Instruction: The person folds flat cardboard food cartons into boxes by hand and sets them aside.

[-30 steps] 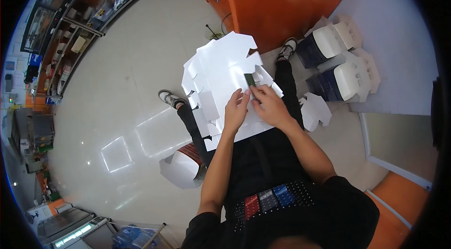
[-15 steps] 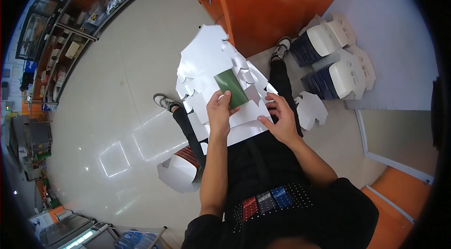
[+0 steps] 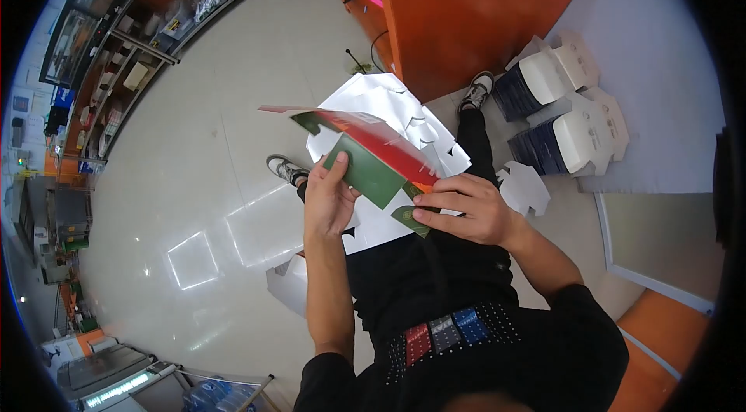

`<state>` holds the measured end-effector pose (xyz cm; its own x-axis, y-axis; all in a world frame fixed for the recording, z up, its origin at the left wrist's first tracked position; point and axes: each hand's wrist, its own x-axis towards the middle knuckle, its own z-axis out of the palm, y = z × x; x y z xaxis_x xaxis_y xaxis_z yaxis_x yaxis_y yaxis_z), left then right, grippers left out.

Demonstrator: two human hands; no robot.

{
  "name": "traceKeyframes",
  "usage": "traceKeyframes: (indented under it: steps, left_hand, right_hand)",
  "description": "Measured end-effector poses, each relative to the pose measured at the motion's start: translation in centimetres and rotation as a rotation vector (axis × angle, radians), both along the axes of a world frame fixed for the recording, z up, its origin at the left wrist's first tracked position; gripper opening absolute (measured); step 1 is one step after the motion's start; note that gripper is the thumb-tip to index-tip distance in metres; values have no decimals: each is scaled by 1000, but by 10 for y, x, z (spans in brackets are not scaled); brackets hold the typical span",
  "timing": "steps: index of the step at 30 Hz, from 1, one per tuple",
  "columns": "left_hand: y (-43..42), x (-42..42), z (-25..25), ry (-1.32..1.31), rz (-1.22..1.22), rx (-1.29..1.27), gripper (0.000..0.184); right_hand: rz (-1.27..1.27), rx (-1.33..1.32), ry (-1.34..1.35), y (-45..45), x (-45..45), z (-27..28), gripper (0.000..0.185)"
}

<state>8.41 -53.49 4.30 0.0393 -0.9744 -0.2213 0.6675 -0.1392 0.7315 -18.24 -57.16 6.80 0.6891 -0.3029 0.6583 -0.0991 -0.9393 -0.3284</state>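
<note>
A rectangular green card (image 3: 373,172) is pinched in my left hand (image 3: 329,198), thumb on its face. My right hand (image 3: 468,210) grips the lower right edge of a red and green printed cardboard sheet (image 3: 388,140), which stands tilted up behind the card. Whether card and sheet are joined, I cannot tell. Beneath both lies a stack of white die-cut cardboard sheets (image 3: 373,93) on my lap, with notched edges.
Open white boxes (image 3: 545,78) packed with dark blue pieces stand on the floor at right. A white cardboard piece (image 3: 524,188) lies near my leg. An orange cabinet (image 3: 474,15) rises ahead; shelves (image 3: 148,54) line the far left.
A red and green printed sheet has come up off the white stack, held by my right hand, which was open before. My left hand has shifted left with the green card.
</note>
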Motion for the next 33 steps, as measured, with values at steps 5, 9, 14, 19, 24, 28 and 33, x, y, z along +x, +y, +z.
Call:
traceKeyframes:
  steps: [5, 9, 14, 19, 24, 28, 33]
  left_hand:
    - [27, -41, 15, 165, 155, -91, 33]
    - [41, -68, 32, 94, 282, -126, 26]
    - [44, -65, 40, 36, 319, -123, 27]
    - [46, -56, 34, 78, 353, -78, 33]
    - [66, -70, 45, -170, 435, -55, 39]
    - [81, -60, 47, -261, 413, -79, 41]
    - [84, -77, 59, -466, 523, -5, 41]
  right_hand:
    - [-80, -39, 56, 8, 2, 12, 32]
    - [-123, -105, 64, 7, 9, 10, 32]
    - [-12, -143, -42, 0, 7, 19, 28]
    - [138, -105, -116, 1, 0, 28, 21]
    - [53, -171, -223, 11, 12, 17, 19]
    - [12, -129, -343, 27, 21, -1, 21]
    - [-71, -38, -439, 43, 29, -17, 19]
